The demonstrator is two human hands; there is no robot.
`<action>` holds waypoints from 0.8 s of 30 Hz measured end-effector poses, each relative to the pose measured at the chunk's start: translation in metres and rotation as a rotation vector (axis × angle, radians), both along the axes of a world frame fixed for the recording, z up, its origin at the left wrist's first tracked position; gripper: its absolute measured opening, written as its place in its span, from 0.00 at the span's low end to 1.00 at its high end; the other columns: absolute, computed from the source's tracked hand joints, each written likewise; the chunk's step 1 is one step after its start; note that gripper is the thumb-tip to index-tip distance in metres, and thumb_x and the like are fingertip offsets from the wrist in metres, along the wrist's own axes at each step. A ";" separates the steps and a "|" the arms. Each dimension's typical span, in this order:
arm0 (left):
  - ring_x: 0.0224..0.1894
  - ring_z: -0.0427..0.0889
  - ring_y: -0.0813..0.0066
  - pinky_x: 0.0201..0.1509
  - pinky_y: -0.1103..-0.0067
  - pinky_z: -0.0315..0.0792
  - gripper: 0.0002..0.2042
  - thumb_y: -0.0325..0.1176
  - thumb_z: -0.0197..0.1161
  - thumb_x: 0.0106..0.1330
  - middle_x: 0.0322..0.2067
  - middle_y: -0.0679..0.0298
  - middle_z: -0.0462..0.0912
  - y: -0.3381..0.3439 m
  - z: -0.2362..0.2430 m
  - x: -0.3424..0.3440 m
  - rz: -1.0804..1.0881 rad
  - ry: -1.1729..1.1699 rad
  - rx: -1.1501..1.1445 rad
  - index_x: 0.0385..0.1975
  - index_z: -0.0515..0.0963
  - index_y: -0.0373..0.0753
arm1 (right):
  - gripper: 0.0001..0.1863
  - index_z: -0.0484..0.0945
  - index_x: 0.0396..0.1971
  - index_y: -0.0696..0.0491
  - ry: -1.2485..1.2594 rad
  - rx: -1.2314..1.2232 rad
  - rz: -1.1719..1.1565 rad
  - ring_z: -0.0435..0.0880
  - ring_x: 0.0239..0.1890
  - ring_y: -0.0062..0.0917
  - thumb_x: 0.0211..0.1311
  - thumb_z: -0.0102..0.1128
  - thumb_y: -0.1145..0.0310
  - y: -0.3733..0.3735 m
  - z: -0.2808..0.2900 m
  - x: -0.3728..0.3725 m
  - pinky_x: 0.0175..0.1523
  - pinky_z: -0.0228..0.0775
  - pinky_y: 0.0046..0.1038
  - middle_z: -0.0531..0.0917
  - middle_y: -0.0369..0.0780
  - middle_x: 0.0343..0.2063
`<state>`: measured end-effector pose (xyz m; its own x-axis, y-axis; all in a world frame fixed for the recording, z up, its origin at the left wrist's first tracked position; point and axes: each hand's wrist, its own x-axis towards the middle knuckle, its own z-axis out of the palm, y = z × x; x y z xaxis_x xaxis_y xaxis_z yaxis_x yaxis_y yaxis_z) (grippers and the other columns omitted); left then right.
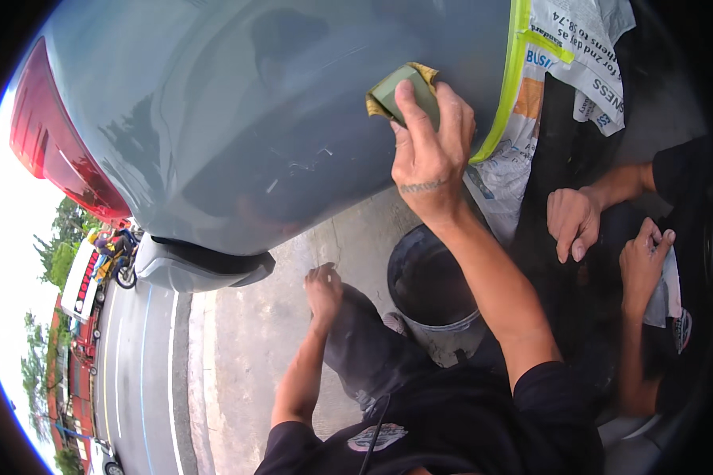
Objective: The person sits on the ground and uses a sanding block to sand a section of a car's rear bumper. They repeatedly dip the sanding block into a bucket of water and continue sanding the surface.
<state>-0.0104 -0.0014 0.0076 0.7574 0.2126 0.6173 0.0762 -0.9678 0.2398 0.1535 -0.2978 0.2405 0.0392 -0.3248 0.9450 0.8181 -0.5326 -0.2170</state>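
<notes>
Black shirt [467,419] nearest; green block [425,89] juts from under right grip [436,154]

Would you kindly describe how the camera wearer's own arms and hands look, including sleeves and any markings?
The left hand and right hand are ungloved, and the forearms are bare below short black sleeves. A dark patterned band crosses the right wrist; whether inked or worn, I cannot tell.

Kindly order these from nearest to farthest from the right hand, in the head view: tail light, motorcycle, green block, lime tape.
1. Green block: held in the right hand.
2. Lime tape: right of the hand.
3. Tail light: far left.
4. Motorcycle: left background, farthest.
</notes>
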 end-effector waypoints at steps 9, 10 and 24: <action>0.47 0.85 0.48 0.58 0.58 0.75 0.09 0.28 0.62 0.67 0.43 0.52 0.90 0.010 -0.004 -0.012 0.046 0.026 -0.015 0.43 0.87 0.36 | 0.23 0.85 0.58 0.55 -0.070 -0.037 -0.001 0.81 0.52 0.48 0.60 0.69 0.77 -0.011 0.005 0.015 0.55 0.72 0.48 0.81 0.51 0.53; 0.47 0.85 0.48 0.58 0.58 0.75 0.09 0.28 0.62 0.67 0.43 0.52 0.90 0.007 -0.002 -0.011 0.041 0.012 -0.010 0.43 0.86 0.36 | 0.23 0.85 0.58 0.56 -0.017 -0.022 -0.020 0.81 0.51 0.48 0.61 0.69 0.78 -0.005 0.004 0.005 0.54 0.73 0.49 0.81 0.52 0.53; 0.49 0.85 0.50 0.60 0.59 0.75 0.10 0.28 0.62 0.66 0.43 0.53 0.91 0.022 -0.006 -0.020 0.057 0.024 -0.041 0.42 0.87 0.35 | 0.26 0.89 0.53 0.54 -0.122 -0.106 0.052 0.82 0.53 0.44 0.51 0.74 0.82 -0.040 0.055 0.020 0.56 0.73 0.43 0.83 0.51 0.53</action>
<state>-0.0300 0.0207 0.0018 0.7576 0.2806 0.5893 0.1374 -0.9512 0.2763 0.1732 -0.3376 0.2951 -0.0636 -0.2239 0.9725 0.8619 -0.5035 -0.0596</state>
